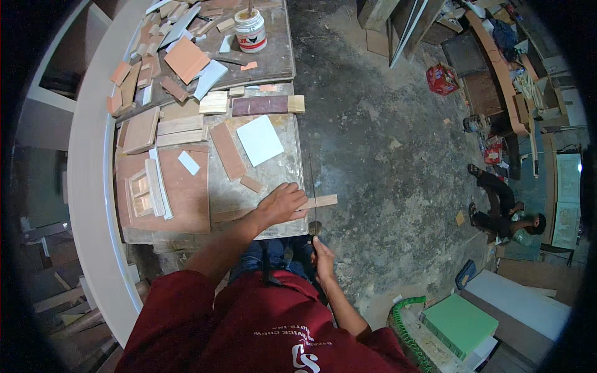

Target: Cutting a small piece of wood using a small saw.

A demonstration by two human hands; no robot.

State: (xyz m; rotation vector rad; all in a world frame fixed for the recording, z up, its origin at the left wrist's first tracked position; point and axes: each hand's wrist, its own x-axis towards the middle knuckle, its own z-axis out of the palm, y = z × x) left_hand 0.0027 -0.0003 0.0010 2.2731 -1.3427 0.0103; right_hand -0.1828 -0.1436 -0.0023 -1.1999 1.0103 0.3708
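Note:
My left hand [283,204] presses a narrow wooden strip [327,199] down on the worktable [283,176], fingers curled over it. The strip's right end sticks out past the table's edge. Lower down, just off the table's right edge, my right hand [324,258] grips a handsaw by its handle. The thin saw blade [313,183] points away from me and crosses the overhanging strip; how deep it sits in the wood cannot be made out. A small brown wood piece [251,183], a longer brown board [228,151] and a white square panel [260,140] lie beyond my left hand.
Small wooden frame pieces [146,189] rest on a brown sheet at left. Farther back are heaped offcuts [186,59] and a white tub [250,31]. Beyond the concrete floor [385,168], a person [507,211] sits at right. A green coiled hose [404,323] lies lower right.

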